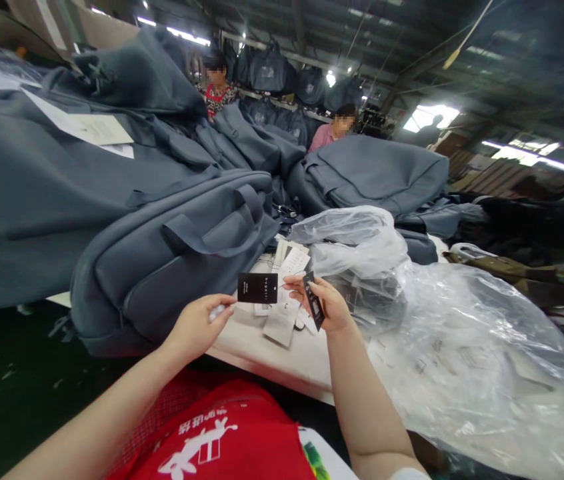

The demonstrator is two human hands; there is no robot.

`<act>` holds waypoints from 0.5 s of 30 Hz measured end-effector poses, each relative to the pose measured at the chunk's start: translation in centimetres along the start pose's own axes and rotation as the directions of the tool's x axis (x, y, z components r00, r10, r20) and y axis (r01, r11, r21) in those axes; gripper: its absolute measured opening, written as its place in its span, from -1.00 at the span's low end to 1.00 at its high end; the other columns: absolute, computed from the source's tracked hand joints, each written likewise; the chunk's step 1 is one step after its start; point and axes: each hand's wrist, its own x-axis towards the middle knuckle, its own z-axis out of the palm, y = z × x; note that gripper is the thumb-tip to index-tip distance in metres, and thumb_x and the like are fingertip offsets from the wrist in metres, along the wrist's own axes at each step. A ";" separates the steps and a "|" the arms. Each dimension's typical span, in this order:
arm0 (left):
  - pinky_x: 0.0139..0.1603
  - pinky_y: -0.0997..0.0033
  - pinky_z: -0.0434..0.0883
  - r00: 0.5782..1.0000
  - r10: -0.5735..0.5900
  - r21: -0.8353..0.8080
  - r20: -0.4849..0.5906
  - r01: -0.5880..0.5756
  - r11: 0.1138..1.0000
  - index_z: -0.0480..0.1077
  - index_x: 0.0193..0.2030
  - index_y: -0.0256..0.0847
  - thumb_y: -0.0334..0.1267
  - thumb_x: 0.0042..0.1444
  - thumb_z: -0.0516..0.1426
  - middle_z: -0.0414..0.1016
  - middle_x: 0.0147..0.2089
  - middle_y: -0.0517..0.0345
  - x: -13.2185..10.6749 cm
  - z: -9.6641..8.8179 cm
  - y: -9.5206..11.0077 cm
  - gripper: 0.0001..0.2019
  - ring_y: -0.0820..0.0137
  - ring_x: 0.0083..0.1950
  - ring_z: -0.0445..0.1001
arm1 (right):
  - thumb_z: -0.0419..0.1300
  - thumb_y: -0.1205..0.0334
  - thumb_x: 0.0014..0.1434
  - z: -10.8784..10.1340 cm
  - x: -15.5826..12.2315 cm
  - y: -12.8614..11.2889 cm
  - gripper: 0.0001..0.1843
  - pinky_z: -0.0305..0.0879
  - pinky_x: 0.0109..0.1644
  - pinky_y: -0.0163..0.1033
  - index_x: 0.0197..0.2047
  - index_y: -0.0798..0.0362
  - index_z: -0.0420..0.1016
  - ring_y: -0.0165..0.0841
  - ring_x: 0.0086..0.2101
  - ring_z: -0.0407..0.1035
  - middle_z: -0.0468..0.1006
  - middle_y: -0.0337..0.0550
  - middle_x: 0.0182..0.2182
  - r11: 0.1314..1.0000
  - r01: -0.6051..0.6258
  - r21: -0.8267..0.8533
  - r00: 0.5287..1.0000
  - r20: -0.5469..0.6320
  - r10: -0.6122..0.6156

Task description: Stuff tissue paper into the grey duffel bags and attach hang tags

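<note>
Between thumb and fingers, my left hand (pixel 205 322) grips the left edge of a black hang tag (pixel 257 288) printed with white lettering. A second, narrower black tag (pixel 315 303) is tilted in my right hand (pixel 326 301), whose fingertips reach close to the first tag's right end. Beneath both hands, loose white tags and paper slips (pixel 282 325) lie on the white table (pixel 257 343). A dark blue-grey bag (pixel 162 267) with a strap handle stands just left of the tags.
More blue-grey bags (pixel 372 173) are piled at the back and left. Clear plastic bags (pixel 462 347) cover the table's right side. A paper sheet (pixel 97 129) rests on a left bag. Two people (pixel 329 133) (pixel 217 90) are behind the pile.
</note>
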 end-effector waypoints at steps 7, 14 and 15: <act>0.07 0.28 0.41 0.953 0.297 0.167 -0.056 -0.284 0.944 0.44 0.00 -0.11 -0.10 0.17 0.11 0.49 0.03 0.06 2.2 -0.3 4.2 -0.70 0.28 0.01 0.49 | 0.24 0.15 0.11 1.7 1.5 -0.4 -0.70 0.37 -0.05 -0.20 -0.13 0.14 0.53 -0.28 -0.14 0.47 0.56 0.03 -0.10 0.994 -0.029 0.106 0.988 0.154 0.012; 0.02 0.31 0.41 0.954 0.280 0.161 0.112 -0.295 0.942 0.42 -0.02 -0.06 -0.04 0.04 0.22 0.48 0.06 0.13 2.8 3.1 6.8 -0.63 0.26 -0.01 0.49 | 0.25 0.11 0.00 4.0 0.5 -0.1 -0.77 0.33 -0.21 -0.20 -0.36 0.09 0.40 -0.35 -0.37 0.40 0.51 -0.13 -0.37 0.967 -0.114 0.229 0.972 0.229 0.060; -0.02 0.33 0.40 0.954 0.269 0.133 0.133 -0.286 0.949 0.44 -0.10 -0.07 -0.08 0.04 0.21 0.52 -0.02 0.14 2.8 3.4 6.6 -0.72 0.28 -0.06 0.50 | 0.25 0.09 -0.02 4.1 0.3 0.1 -0.77 0.31 -0.25 -0.20 -0.41 0.07 0.36 -0.36 -0.41 0.36 0.46 -0.16 -0.44 0.968 -0.110 0.227 0.973 0.223 0.058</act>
